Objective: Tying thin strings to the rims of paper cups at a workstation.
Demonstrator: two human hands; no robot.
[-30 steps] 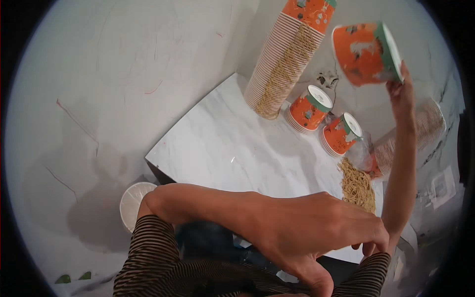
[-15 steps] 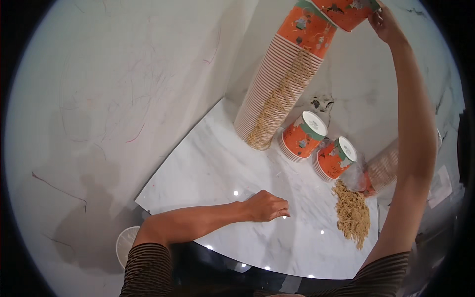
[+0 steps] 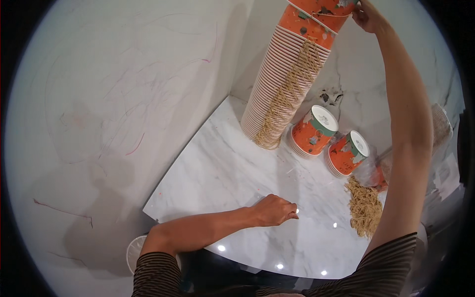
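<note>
Cup [image 3: 324, 8] lies left of the right fingers [image 3: 361, 17], touching them.

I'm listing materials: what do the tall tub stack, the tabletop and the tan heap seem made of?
Tall tub stack: probably smooth paperboard, from thin pale rims and printed walls. Tabletop: polished marble or imitation; veins, sharp reflections. Tan heap: perhaps matte rubber; thin, curling strands.

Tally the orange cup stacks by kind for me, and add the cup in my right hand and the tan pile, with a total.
Tall cup stack: 1
Short cup stacks: 2
Slanting cup stack, partly hidden by the right arm: 1
Orange cup in the right hand: 1
Tan pile: 1
Total: 6
</note>
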